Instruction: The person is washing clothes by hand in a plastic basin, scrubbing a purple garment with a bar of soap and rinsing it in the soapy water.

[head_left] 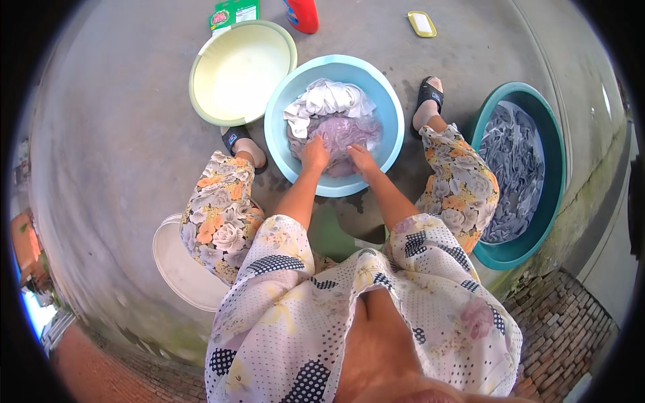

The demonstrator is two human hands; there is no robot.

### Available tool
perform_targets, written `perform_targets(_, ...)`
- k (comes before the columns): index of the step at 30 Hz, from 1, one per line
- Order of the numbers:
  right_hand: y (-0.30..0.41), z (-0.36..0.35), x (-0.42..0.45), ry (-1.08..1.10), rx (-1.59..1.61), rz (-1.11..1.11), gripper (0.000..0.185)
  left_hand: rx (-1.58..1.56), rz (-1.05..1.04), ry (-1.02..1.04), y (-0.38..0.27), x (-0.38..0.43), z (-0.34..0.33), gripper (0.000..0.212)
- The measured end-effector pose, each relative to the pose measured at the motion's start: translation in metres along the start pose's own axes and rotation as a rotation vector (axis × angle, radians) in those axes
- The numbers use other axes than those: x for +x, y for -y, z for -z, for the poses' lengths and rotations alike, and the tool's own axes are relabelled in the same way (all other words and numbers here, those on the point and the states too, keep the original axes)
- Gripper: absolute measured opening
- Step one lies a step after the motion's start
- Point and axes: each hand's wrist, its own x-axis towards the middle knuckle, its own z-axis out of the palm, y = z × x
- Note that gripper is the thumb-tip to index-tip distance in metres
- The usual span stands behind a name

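A light blue plastic basin stands on the floor between my feet, with wet laundry and water in it. A bunched white garment lies at its far side. Nearer to me is a wet mauve cloth, partly under water. My left hand grips this cloth at its left edge, the fingertips hidden in the folds. On the cloth's right side rests my right hand, fingers bent towards the left. Whether those fingers pinch the fabric is not visible.
A pale yellow basin touches the blue one at left. Behind are a green packet, a red bottle and a soap dish. A teal tub of soaking grey laundry stands right. A whitish basin sits behind my left leg.
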Motion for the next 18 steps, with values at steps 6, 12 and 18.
perform_targets(6,0.042,0.012,-0.048,0.251,0.825,-0.251,0.071,-0.704,-0.204,-0.120,-0.078,-0.073,0.065,0.020)
perform_targets(12,0.047,0.019,-0.065,0.411,1.117,0.024,0.045,-0.578,-0.582,-0.419,-0.130,-0.136,0.077,0.020)
perform_targets(18,0.076,-0.022,-0.090,0.187,1.148,0.063,0.036,-0.230,-0.428,-0.612,-0.111,-0.091,0.085,0.032)
